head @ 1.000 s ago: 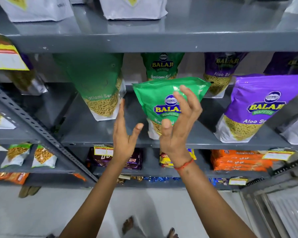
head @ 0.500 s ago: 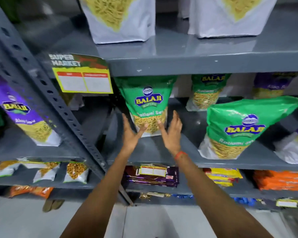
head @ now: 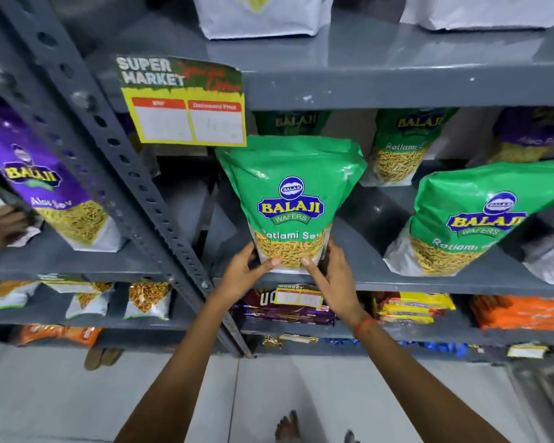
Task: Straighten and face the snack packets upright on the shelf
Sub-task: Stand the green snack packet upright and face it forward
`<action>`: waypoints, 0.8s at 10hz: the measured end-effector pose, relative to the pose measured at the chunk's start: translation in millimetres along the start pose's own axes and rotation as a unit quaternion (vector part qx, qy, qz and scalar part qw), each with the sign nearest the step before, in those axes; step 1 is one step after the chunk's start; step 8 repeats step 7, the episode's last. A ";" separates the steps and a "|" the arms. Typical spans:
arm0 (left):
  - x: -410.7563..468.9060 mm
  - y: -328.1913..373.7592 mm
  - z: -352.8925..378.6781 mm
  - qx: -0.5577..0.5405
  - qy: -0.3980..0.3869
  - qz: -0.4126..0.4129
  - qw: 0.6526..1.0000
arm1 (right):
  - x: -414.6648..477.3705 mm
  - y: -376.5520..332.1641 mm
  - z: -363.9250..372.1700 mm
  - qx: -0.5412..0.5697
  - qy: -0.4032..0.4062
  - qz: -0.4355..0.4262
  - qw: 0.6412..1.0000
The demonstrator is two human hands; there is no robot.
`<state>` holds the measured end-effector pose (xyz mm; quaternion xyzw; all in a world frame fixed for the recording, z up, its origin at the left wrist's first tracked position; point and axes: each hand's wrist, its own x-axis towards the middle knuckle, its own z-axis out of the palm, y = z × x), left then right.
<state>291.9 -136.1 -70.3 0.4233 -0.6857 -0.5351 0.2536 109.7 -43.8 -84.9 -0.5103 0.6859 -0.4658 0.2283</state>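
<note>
A green Ratlami Sev packet (head: 291, 199) stands upright at the front edge of the grey middle shelf (head: 429, 284), logo facing me. My left hand (head: 242, 273) grips its lower left corner and my right hand (head: 331, 273) its lower right corner, thumbs on the front. Right of it a second green packet (head: 470, 219) leans over to the right. Two more green packets (head: 403, 145) stand at the back of the same shelf. A purple Aloo Sev packet (head: 45, 187) leans in the left bay.
A slanted perforated steel upright (head: 119, 155) divides the two bays. A Super Market price card (head: 186, 103) hangs from the shelf above. Another person's hand (head: 0, 225) touches the purple packet at far left. Small packets and biscuit packs fill the lower shelves.
My hands were open in front of the left green packet half a second ago; now both grip its bottom corners and it stands nearer the shelf's front edge.
</note>
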 end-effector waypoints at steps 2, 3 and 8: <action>-14.7 5.1 5.5 0.019 0.017 -0.028 0.999 | -11.9 -4.9 -1.8 0.032 -0.008 0.017 0.999; -16.6 10.6 4.2 0.017 0.011 -0.029 0.999 | -13.1 -10.6 -6.1 0.040 -0.020 0.030 0.999; -39.2 73.1 8.4 0.381 -0.011 -0.125 0.916 | -1.3 -46.5 -45.1 -0.385 -0.120 0.048 0.914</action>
